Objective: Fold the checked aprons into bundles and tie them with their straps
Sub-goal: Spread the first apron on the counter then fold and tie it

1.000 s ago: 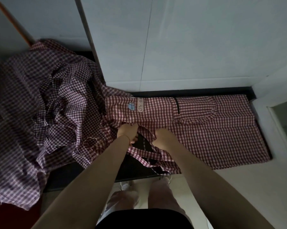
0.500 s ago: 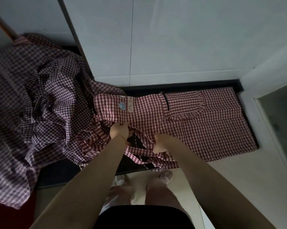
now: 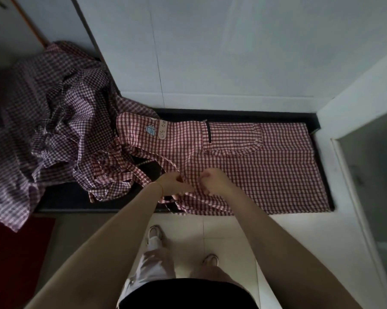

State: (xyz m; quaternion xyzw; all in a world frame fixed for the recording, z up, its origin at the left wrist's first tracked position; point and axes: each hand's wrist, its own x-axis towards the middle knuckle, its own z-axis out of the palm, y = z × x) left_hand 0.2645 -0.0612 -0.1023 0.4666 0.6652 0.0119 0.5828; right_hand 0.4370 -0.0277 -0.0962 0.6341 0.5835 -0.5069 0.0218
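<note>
Two bare arms reach forward and down from the bottom of the view, converging at the near edge of the apron [image 3: 250,161]. The left hand [image 3: 173,182] comes in from the lower left with its wrist straight, fingers curled and pinching a fold of the checked cloth. The right hand [image 3: 212,180] sits just beside it, almost touching, fingers bent inward and gripping the same edge of cloth from the other side. Both forearms are extended and slope upward toward the counter [image 3: 317,128], a dark surface running along the wall [image 3: 232,52].

The apron lies mostly flat on that counter, spread to the right, with a pocket [image 3: 234,139] and a small printed label [image 3: 156,130] near its left end. Its strap [image 3: 130,172] loops loosely to the left of the hands, partly over the dark surface. A rumpled pile [image 3: 43,119] of more checked cloth lies heaped further left, draping over the counter's front edge.

Below, the person's shoes [image 3: 154,233] stand on pale floor tiles [image 3: 232,237], and a red mat [image 3: 16,253] lies on the floor at the lower left.
</note>
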